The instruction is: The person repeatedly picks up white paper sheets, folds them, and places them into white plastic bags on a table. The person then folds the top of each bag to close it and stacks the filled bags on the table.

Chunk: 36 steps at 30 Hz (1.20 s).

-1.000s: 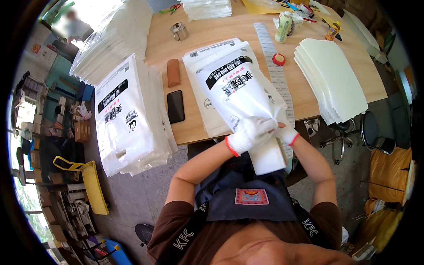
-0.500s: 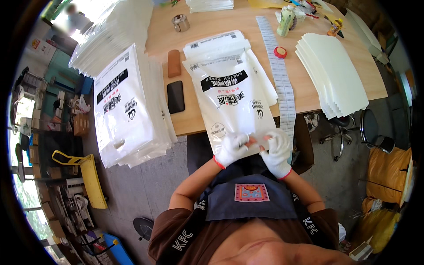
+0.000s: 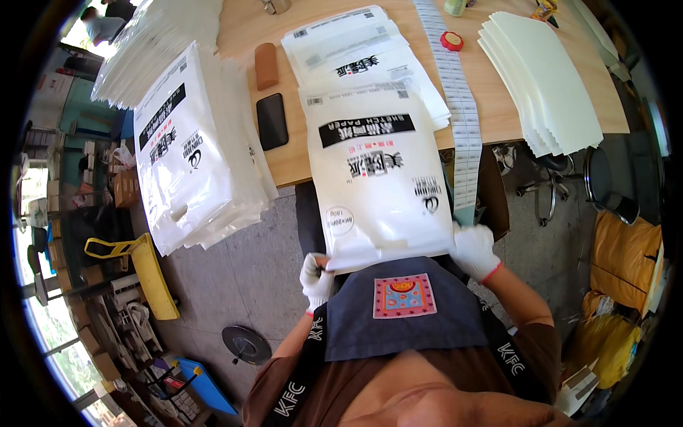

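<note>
A plastic packet of white paper [image 3: 370, 171] with a black printed band lies in front of me, its far part over the table edge and its near end at my apron. My left hand [image 3: 316, 276], in a white glove with a red cuff, is closed on the packet's near left corner. At the near right corner my right hand [image 3: 475, 251], gloved alike, is closed on the packet's edge, its fingertips partly hidden. Just beyond lie more white printed packets [image 3: 398, 78], overlapped by the near one.
To the left is a tall stack of printed plastic bags [image 3: 185, 149]. A black phone [image 3: 272, 121] and a brown block [image 3: 266, 65] lie beside it. A label strip [image 3: 462, 121], a red round container [image 3: 451, 40] and fanned white sheets [image 3: 544, 85] are at right.
My hands have moved apart, from together at the packet's near end to its two near corners. The packet has come toward me, off the packets beneath it, which now show more.
</note>
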Motion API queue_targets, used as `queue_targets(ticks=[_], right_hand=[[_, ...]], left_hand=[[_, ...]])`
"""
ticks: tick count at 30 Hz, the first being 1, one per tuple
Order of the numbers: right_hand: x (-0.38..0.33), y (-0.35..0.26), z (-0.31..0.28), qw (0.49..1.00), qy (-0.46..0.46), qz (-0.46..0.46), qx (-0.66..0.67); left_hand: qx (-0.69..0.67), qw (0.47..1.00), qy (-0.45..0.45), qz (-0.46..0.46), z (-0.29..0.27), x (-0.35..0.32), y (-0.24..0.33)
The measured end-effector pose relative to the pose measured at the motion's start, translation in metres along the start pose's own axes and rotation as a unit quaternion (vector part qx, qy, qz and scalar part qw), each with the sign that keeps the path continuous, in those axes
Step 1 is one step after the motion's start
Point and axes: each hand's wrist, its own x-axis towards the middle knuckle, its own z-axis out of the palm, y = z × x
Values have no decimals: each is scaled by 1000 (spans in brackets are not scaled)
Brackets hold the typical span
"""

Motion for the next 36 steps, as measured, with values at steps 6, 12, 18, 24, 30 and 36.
queue_targets(ticks=[6,12,18,24,30,36], right_hand=[[-43,-8,20,993,-89,-61,-41],[26,1,0,947,280,-144,-57],[11,2,35,995,-61,9,74],[35,87,66,910,210,247,260],[44,135,122,799,118,240,539],[14,91,15,785,214,105,572]], left_hand=[[-72,972,-203,-98,-24,-22,29],[123,979,-39,157,21,48,24],[81,995,-56,-35,10,42,-47],[127,973,-188,41,43,51,2],[134,907,-398,-16,165,84,22],[-112,804,-452,-371,258,90,31]])
